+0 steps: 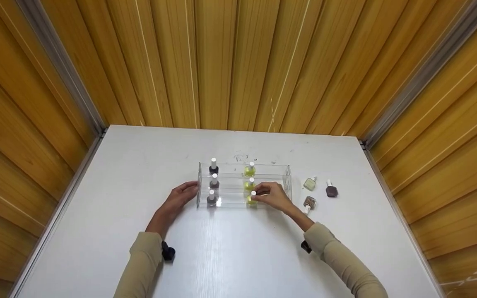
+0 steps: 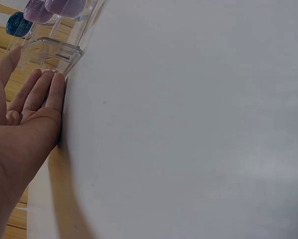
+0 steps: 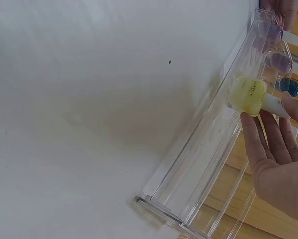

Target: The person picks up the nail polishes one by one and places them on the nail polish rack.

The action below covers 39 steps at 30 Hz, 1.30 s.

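A clear three-tier rack (image 1: 232, 203) stands on the white table. My right hand (image 1: 275, 196) pinches the white cap of a yellow nail polish bottle (image 3: 246, 94) at the front tier, thumb on one side and fingers on the other. Two more yellow bottles sit on the tiers behind it, the rear one (image 1: 249, 170) in full view. My left hand (image 1: 180, 195) has its fingertips at the rack's left end, fingers nearly straight, as the left wrist view shows. Along the rack's left side stand a dark blue bottle (image 2: 18, 25) and two purple bottles (image 2: 66, 6).
Right of the rack lie a pale yellow-green bottle (image 1: 309, 184), a dark purple bottle (image 1: 331, 191) and a brown bottle (image 1: 310, 202). Small dark specks (image 1: 241, 157) mark the table behind the rack. Wood-look panels (image 1: 213, 62) rise around the table.
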Each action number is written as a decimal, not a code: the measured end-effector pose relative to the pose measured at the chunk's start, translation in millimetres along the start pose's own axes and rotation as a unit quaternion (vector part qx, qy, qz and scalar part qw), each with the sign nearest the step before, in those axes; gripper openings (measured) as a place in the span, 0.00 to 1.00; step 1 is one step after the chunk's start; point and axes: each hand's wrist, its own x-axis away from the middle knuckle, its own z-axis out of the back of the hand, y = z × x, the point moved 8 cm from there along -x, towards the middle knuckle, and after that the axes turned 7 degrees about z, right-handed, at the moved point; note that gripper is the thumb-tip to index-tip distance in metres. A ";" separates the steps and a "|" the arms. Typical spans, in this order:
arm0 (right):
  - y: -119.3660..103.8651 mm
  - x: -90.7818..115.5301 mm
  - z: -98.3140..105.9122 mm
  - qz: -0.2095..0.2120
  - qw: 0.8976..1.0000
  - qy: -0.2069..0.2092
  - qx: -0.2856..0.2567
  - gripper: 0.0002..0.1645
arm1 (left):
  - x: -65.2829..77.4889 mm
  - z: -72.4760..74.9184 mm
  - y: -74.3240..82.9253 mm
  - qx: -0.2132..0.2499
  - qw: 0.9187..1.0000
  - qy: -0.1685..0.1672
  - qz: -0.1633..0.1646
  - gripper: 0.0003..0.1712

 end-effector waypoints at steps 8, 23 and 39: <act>0.9 0.9 -2.9 -0.001 1.000 0.016 -0.012 0.14 | -1.1 0.2 -2.4 -0.006 1.000 0.002 0.007 0.30; -18.4 2.9 83.7 -0.011 1.000 0.022 0.013 0.16 | 1.0 -1.5 0.0 -0.007 1.000 0.000 0.002 0.30; 98.6 38.0 194.7 -0.237 0.951 0.196 -0.019 0.23 | 0.5 -2.1 -1.1 -0.012 1.000 -0.005 0.005 0.31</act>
